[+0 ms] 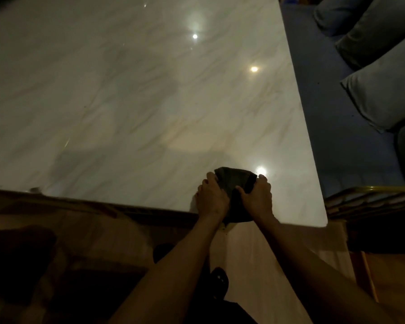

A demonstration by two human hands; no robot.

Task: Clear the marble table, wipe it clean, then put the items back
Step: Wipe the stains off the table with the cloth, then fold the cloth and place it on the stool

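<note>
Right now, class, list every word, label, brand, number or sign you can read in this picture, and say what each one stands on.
None: no readable text anywhere.
Marble table: only veining and lamp reflections.
Dark cloth, held by the left hand and right hand: no visible label.
Cushions: plain.
Dark footwear below: pale marks, too blurred to read.

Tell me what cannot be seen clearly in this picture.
Head view:
- Middle of the cloth: covered by the left hand and right hand.
- Table: left and far sides cut off by the frame.
- Small thing at the near edge: too dark and blurred to name.
</note>
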